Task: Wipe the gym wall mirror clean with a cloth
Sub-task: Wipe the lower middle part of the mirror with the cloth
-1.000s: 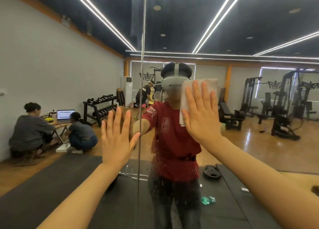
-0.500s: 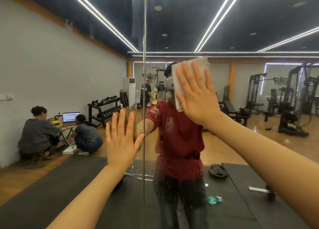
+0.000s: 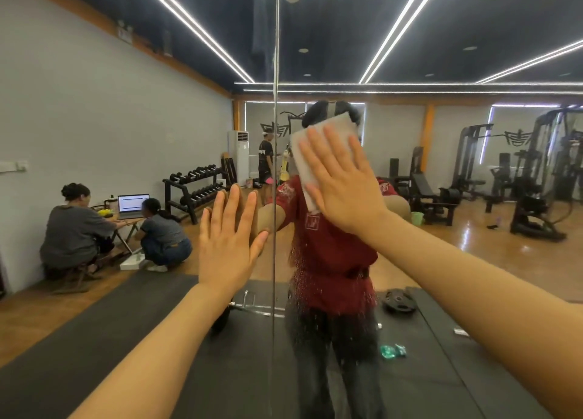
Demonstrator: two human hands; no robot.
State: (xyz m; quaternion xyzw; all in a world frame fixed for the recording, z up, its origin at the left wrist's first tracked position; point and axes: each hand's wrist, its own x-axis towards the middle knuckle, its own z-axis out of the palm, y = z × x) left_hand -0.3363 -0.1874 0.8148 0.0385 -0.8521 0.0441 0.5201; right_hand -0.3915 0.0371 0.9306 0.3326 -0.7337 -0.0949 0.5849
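My right hand (image 3: 344,185), fingers straight and spread, presses a white rectangular cloth (image 3: 318,153) flat against the large gym wall mirror (image 3: 473,261); my left hand (image 3: 228,245) rests open-palmed on the glass, lower left of the cloth

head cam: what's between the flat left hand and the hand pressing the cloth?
In the head view, the vertical seam between mirror panels runs between the left hand and the right hand, which presses the pale grey rectangular cloth.

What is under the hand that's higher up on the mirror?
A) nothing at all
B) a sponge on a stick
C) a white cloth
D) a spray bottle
C: the right hand presses a white cloth flat against the mirror with straight fingers.
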